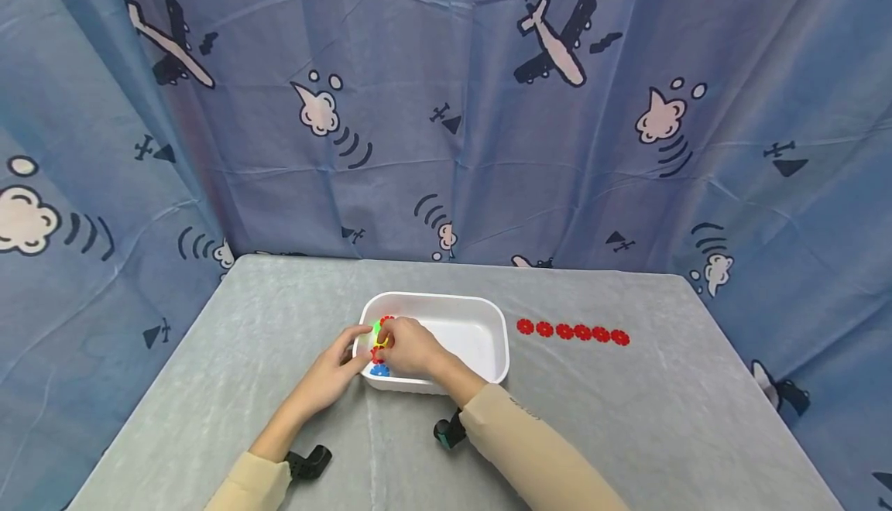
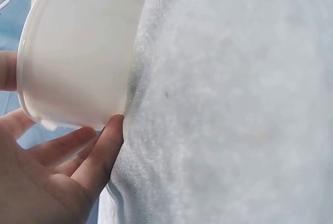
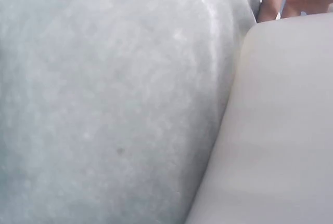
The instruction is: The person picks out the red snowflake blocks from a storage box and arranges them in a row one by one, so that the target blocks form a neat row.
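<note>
A white plastic tub (image 1: 453,333) stands on the table, with small notched discs at its left end: a blue disc (image 1: 379,370), a red disc (image 1: 377,356), a yellow disc (image 1: 381,343) and a green disc (image 1: 377,328). My left hand (image 1: 333,372) grips the tub's left end. In the left wrist view, its fingers (image 2: 106,148) lie against the tub's outer wall (image 2: 78,68). My right hand (image 1: 413,348) reaches inside, bent fingers among the discs. Whether it pinches one is hidden. The right wrist view shows mostly tub wall (image 3: 286,120).
Right of the tub, several red discs (image 1: 574,331) lie in a row on the grey cloth-covered table (image 1: 627,418). A blue patterned curtain (image 1: 432,108) hangs behind the table. Black wrist mounts (image 1: 310,463) sit below both forearms.
</note>
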A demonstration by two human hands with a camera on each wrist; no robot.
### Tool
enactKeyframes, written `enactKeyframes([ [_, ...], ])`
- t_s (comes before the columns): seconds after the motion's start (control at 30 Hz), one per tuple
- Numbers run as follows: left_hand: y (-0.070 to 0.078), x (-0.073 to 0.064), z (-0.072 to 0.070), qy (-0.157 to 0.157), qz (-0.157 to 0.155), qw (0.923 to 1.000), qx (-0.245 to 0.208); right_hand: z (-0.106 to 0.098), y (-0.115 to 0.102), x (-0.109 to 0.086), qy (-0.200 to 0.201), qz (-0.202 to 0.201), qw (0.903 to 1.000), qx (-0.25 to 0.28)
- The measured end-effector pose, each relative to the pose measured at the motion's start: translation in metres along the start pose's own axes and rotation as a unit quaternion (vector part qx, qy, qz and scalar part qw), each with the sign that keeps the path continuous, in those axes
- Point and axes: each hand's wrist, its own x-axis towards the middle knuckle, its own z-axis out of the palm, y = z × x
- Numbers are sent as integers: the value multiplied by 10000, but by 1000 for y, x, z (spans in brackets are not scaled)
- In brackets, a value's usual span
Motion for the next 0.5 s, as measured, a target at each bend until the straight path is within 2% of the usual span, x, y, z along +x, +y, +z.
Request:
enactKeyframes([
  [0.27,-1,0,0,13,-77,9999,125,4,-1,0,-52,122,9991,-410],
  [0.5,-1,-1,1,53,-41,9998,196,7,0,1,-53,268,9983,-516],
])
